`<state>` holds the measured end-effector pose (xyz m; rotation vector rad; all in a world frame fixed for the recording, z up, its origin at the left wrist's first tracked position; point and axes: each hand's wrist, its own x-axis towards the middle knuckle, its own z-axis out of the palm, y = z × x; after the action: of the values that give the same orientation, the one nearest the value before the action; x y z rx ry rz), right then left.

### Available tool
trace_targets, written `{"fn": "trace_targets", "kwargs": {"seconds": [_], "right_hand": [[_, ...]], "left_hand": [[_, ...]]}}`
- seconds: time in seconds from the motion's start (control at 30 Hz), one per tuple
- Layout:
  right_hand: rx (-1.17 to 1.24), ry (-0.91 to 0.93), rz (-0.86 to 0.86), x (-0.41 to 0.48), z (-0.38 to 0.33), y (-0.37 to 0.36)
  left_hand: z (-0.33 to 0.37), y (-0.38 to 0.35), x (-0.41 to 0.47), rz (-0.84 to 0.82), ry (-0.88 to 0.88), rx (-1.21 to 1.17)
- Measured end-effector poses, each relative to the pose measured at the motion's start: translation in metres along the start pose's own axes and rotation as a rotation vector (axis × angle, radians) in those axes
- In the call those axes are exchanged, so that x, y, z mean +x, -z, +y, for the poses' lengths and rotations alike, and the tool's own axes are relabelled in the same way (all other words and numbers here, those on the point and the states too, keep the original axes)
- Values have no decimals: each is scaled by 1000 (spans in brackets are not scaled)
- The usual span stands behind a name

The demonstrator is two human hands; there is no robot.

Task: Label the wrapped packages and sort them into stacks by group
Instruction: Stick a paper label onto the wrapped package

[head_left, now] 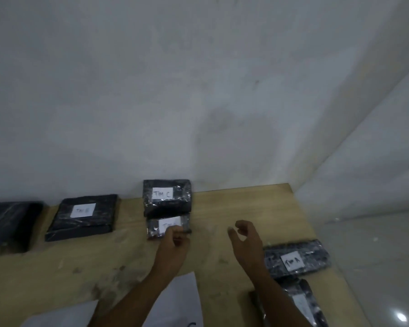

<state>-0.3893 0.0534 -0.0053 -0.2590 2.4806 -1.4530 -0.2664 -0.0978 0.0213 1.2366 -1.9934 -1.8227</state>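
Note:
A black wrapped package with a white "TIM C" label [167, 197] stands against the wall. Right in front of it lies a smaller labelled package [161, 226]; my left hand [175, 241] grips its near right corner. My right hand [244, 239] hovers over bare wood to the right, fingers apart and holding nothing. A flat package labelled in faint writing [83, 215] lies to the left, and an unlabelled dark one [7, 225] at the far left edge. A "TIM A" package [295, 258] lies right of my right forearm, with another labelled package [302, 303] below it.
The wooden table [234, 208] ends at the right against a pale tiled floor [376, 256]. The white wall [198, 90] runs along the table's back. White paper sheets [175, 303] lie at the near edge between my forearms.

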Motion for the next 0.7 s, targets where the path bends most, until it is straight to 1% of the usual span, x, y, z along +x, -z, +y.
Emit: {"fn": "trace_targets", "kwargs": {"seconds": [0.1, 0.2, 0.27, 0.33, 0.4, 0.53, 0.7], "right_hand": [[-70, -23, 103, -4, 19, 43], [-158, -85, 225, 0, 43, 88], [-209, -189, 264, 5, 65, 117], [-352, -348, 263, 6, 87, 140], [-413, -430, 271, 4, 102, 156], [-356, -479, 249, 6, 123, 170], [-100, -559, 235, 20, 134, 172]], "left_hand": [[-7, -35, -21, -172, 84, 7], [-15, -67, -40, -301, 151, 56], [-15, -86, -50, -369, 191, 67], [-14, -103, -59, -427, 225, 81], [-14, -114, -63, -458, 243, 105], [-17, -127, -69, -463, 193, 121], [-17, -134, -68, -437, 186, 93]]}}
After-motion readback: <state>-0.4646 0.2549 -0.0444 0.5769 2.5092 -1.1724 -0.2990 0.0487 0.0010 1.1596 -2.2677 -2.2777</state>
